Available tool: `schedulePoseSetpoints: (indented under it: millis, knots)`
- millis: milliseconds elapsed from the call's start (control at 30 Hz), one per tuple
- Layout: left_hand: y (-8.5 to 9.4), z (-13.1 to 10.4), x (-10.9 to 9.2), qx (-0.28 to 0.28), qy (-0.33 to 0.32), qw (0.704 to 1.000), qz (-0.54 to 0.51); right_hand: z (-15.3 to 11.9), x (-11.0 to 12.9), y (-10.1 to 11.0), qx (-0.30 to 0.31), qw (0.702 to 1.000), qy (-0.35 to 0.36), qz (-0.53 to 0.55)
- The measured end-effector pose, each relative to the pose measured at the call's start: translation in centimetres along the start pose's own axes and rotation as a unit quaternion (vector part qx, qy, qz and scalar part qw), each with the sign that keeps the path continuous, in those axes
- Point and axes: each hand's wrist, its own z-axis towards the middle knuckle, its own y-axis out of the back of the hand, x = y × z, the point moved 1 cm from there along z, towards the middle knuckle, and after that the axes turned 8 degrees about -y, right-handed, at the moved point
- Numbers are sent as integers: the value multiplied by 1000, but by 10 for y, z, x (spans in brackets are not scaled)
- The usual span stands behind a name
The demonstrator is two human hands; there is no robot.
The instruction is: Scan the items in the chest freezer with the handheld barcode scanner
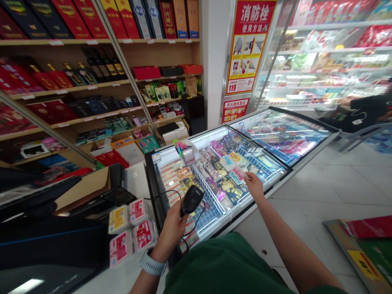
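Left hand (174, 224), with a pale watch (152, 264) at its wrist, curls around the handle of a black scanner (192, 199) above the near end of a glass-topped freezer (260, 147). Right hand (255, 188) pinches the right edge of a clear box (237, 175) with a red and blue label over the glass; whether the box touches the glass cannot be told. Four tubs (143, 235), one yellow-labelled and three red-labelled, stand grouped on the counter (105, 278) at left.

Wooden shelves (163, 53), white pillar (215, 53), pale tiled floor (300, 179)
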Motion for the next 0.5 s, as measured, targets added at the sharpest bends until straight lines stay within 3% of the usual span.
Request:
schedulePoseSetpoints:
  millis: [133, 333, 500]
  knots:
    - [-4, 0, 2, 6, -4, 1000, 3, 14, -20, 10, -51, 993, -21, -101]
    - [-7, 0, 2, 4, -7, 1000, 2, 38, -38, -6, 18, 993, -91, -68]
    - [-5, 0, -2, -2, 2, 1000, -5, 51, -44, -21, 42, 988, -98, -115]
